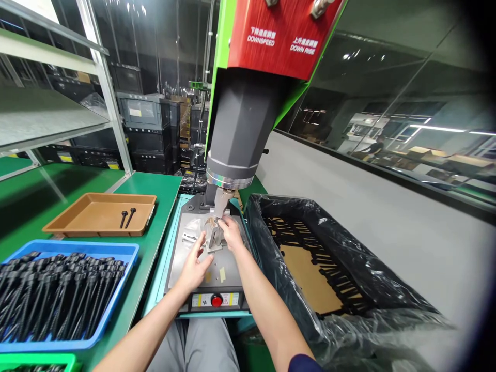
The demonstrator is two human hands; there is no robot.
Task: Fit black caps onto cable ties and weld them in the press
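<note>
A metal fixture stands on the grey base plate of a press machine, right below its tapered metal horn. My left hand is just left of and in front of the fixture, thumb and fingers apart, with nothing in it. My right hand reaches to the top right side of the fixture, under the horn. Its fingertips are pinched together there, and whatever lies between them is too small to make out. A red button sits on the front of the machine base, below both hands.
Left, a blue tray holds many black tie-like parts; a brown tray behind it holds two. A green tray shows at the lower left. Right, a bin lined with black plastic contains rows of black parts and cardboard.
</note>
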